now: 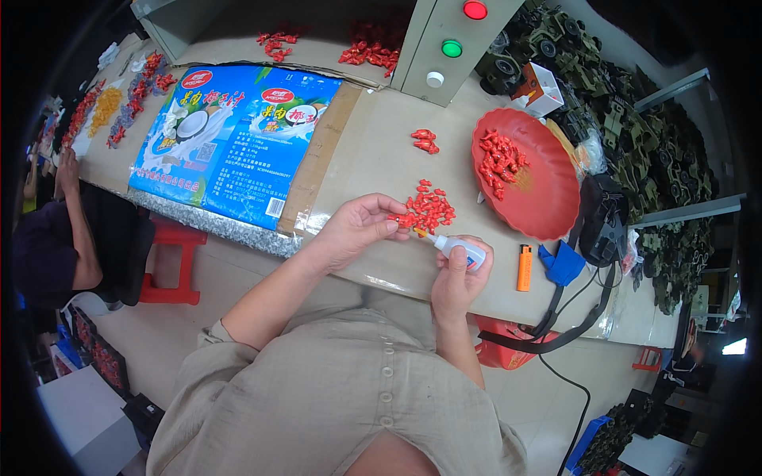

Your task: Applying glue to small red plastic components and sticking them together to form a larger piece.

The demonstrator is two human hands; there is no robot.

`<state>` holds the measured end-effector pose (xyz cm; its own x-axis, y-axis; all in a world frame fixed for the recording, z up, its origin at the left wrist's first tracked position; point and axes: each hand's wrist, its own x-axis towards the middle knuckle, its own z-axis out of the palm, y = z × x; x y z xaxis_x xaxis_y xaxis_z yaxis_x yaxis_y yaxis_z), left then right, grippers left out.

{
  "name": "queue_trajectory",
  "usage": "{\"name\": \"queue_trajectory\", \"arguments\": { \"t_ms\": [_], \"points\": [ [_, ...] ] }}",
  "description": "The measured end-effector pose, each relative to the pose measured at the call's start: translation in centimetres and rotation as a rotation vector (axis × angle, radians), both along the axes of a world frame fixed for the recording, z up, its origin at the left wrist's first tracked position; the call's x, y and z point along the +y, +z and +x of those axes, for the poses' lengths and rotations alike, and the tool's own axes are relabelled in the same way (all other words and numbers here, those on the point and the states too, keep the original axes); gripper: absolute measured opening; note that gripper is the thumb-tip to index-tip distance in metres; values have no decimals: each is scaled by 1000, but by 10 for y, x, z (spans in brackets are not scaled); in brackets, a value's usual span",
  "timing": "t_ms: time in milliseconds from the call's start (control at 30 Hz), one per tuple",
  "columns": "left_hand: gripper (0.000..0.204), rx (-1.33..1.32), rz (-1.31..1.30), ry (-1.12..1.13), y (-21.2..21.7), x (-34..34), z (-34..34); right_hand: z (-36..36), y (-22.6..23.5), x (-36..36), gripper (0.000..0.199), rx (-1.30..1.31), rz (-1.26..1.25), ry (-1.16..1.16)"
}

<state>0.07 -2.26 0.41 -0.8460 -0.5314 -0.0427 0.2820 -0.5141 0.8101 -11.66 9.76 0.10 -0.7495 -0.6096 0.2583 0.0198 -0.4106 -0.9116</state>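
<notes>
My left hand pinches a small red plastic part between thumb and fingertips. In my right hand is a small white glue bottle, tilted so its yellowish nozzle meets or nearly meets that part; I cannot tell whether they touch. Just beyond the fingertips lies a loose pile of small red parts on the table. Farther back, a few larger red pieces lie together. A red scalloped bowl to the right holds more red pieces.
An orange lighter, a blue object and a black strap lie at right. A blue printed cardboard sheet covers the table's left. A control box with lights stands behind. Heaped green toy vehicles fill the far right. Another person's arm is at far left.
</notes>
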Motion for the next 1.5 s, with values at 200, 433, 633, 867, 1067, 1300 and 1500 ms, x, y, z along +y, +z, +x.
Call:
{"name": "queue_trajectory", "arguments": {
  "t_ms": [200, 433, 633, 867, 1067, 1300, 1500],
  "points": [
    [17, 6, -7, 4, -1, 0, 0, 0, 0, 0, 18, 2, -2, 2],
    [16, 10, -18, 4, 0, 0, -1, -1, -2, -1, 18, -5, 2, -12],
    [15, 32, -1, -1, 0, -1, 0, -15, 3, 2, 27, -397, -189, 119],
    [16, 54, 57, -28, -4, -2, 2, -34, 5, 14, 38, -432, -21, 222],
    [21, 111, 291, -35, -1, 5, 2, -45, 26, 17, 35, -268, 180, 216],
    [21, 157, 335, -36, -9, 8, 5, -56, 26, 18, 36, -68, 372, 229],
    [20, 139, 321, -42, -8, 9, 4, -66, 16, 2, 16, 731, 617, 16]
  ]
}}
